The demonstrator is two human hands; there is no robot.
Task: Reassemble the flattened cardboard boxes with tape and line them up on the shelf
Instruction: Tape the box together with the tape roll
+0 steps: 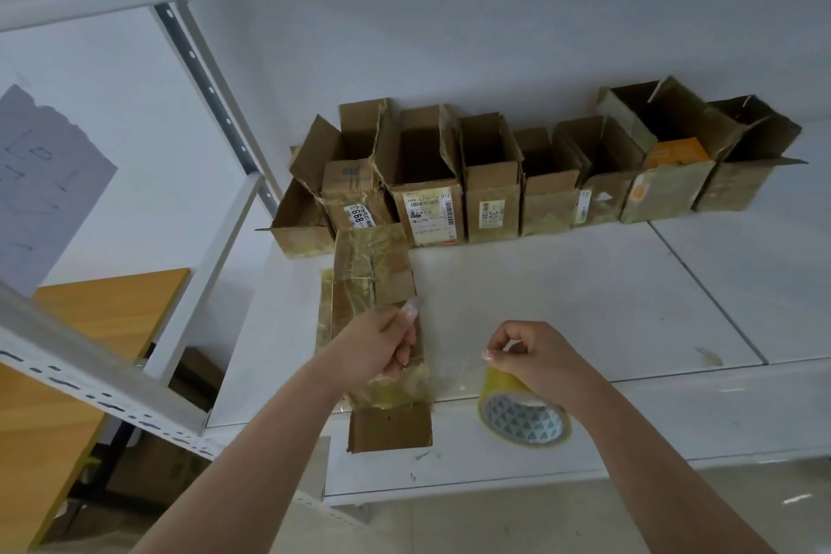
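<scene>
A flattened cardboard box (371, 283), patched with old tape, lies on the white shelf (562, 306), one flap hanging over the front edge. My left hand (386, 346) rests over the box and pinches the free end of a clear tape strip. My right hand (533, 355) grips the yellowish tape roll (524, 412) just right of the box, with the strip stretched between both hands. Several assembled open boxes (490, 180) stand in a row along the shelf's back wall.
A metal shelf upright (211, 94) and a perforated beam (90, 378) frame the left side. A wooden tabletop (67, 373) sits lower left, with dark boxes under it. Bare shelf surface lies to the right of the tape roll.
</scene>
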